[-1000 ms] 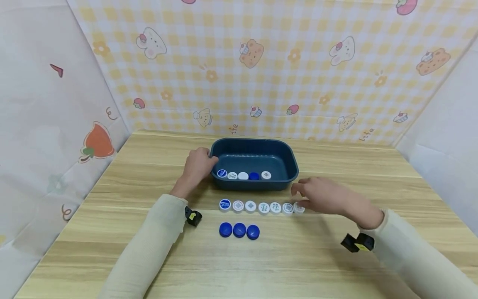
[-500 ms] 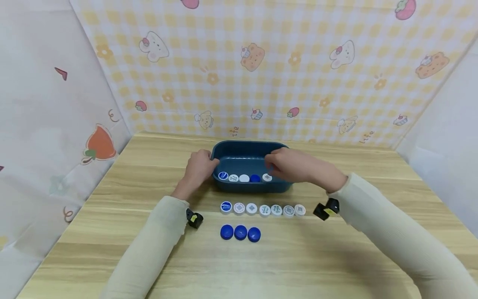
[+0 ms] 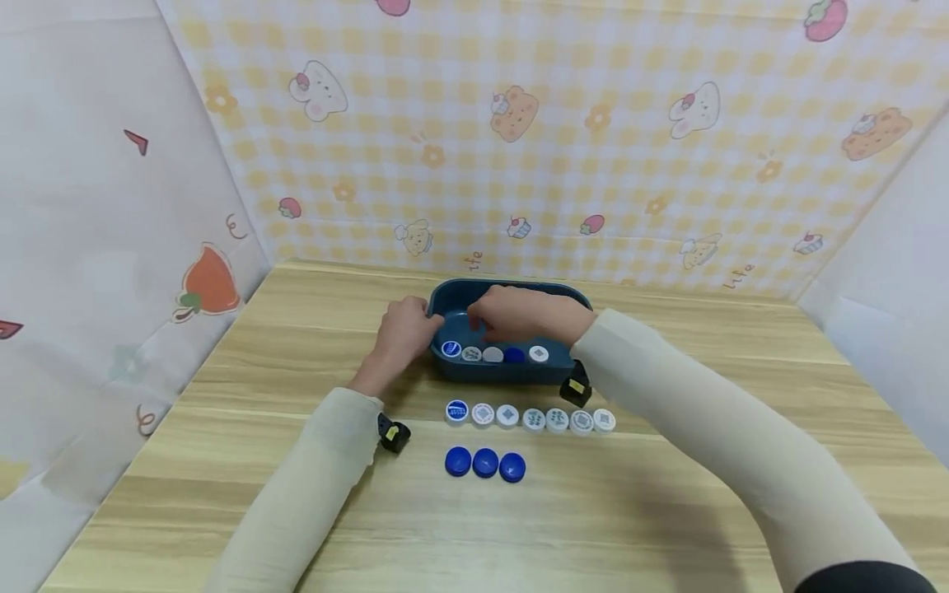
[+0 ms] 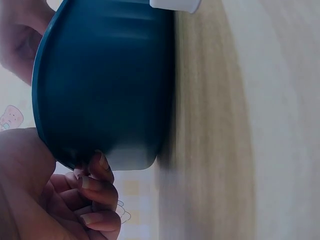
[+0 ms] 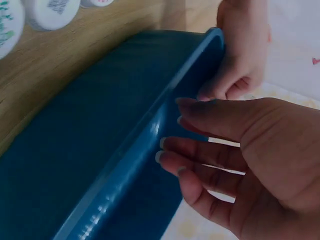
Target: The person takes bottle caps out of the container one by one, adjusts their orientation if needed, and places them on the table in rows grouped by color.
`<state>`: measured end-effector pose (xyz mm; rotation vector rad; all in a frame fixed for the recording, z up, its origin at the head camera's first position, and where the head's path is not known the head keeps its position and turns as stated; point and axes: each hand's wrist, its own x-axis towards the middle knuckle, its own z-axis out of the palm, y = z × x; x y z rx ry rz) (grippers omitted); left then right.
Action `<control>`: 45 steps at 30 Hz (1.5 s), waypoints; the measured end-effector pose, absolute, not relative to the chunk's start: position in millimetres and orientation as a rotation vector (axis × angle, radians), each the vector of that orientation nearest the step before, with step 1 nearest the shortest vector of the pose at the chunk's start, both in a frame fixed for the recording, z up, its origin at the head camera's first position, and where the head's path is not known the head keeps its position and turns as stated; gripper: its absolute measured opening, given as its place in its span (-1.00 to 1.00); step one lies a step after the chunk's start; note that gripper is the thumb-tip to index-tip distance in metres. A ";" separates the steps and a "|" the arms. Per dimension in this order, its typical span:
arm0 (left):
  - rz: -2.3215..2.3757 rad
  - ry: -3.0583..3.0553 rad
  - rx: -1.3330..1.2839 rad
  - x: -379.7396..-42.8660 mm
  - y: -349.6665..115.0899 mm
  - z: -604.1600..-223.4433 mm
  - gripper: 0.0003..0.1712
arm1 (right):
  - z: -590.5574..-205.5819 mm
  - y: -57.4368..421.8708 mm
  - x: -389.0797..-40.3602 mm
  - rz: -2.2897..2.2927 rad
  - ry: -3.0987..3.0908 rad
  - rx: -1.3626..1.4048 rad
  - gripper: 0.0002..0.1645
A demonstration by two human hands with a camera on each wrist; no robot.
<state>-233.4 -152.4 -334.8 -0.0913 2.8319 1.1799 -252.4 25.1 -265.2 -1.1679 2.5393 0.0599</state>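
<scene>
A dark blue rectangular plastic basin (image 3: 504,372) stands on the table, with several white and blue bottle caps in a row along its near inner side. My left hand (image 3: 404,333) grips its left rim, thumb over the edge and fingers curled outside, as the left wrist view shows. My right hand (image 3: 511,315) reaches over the basin's middle, its fingertips above the inside left of centre. In the right wrist view, the thumb and loosely bent fingers of the right hand (image 5: 235,155) are apart, with nothing between them.
In front of the basin lies a row of white printed caps (image 3: 534,420), with a blue-and-white cap (image 3: 456,411) at its left end. Nearer the person sit three blue caps (image 3: 485,463). A checked cloth (image 3: 563,165) hangs behind the table.
My right hand has moved from the right end of the white cap row up over the basin and leftward. The left hand keeps its grip on the rim. The head view has shifted slightly.
</scene>
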 end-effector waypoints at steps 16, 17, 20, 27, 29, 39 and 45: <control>1.175 2.923 -0.034 -234.3 -151.6 -336.4 -0.70 | -285.5 -9.8 -261.7 0.134 2.508 -1.054 -0.66; 1.176 2.923 -0.037 -234.2 -151.5 -336.9 -0.70 | -287.2 -9.9 -262.3 0.130 2.504 -1.041 -0.68; 1.171 2.928 -0.034 -234.1 -150.7 -338.4 -0.70 | -294.0 -9.5 -265.0 0.105 2.491 -1.038 -0.77; 1.152 2.925 -0.025 -234.3 -150.3 -340.2 -0.69 | -303.9 -7.3 -269.4 -0.049 2.495 -1.121 -0.80; 1.153 2.921 -0.025 -234.5 -150.3 -340.6 -0.68 | -305.5 -6.2 -270.7 -0.093 2.490 -1.151 -0.81; 1.152 2.907 -0.060 -233.9 -150.9 -340.2 -0.69 | -291.1 8.7 -272.4 -0.065 2.591 -1.288 -0.77; 1.170 2.916 -0.050 -234.2 -153.9 -338.7 -0.69 | -264.9 22.1 -247.1 -0.235 2.568 -1.488 -0.72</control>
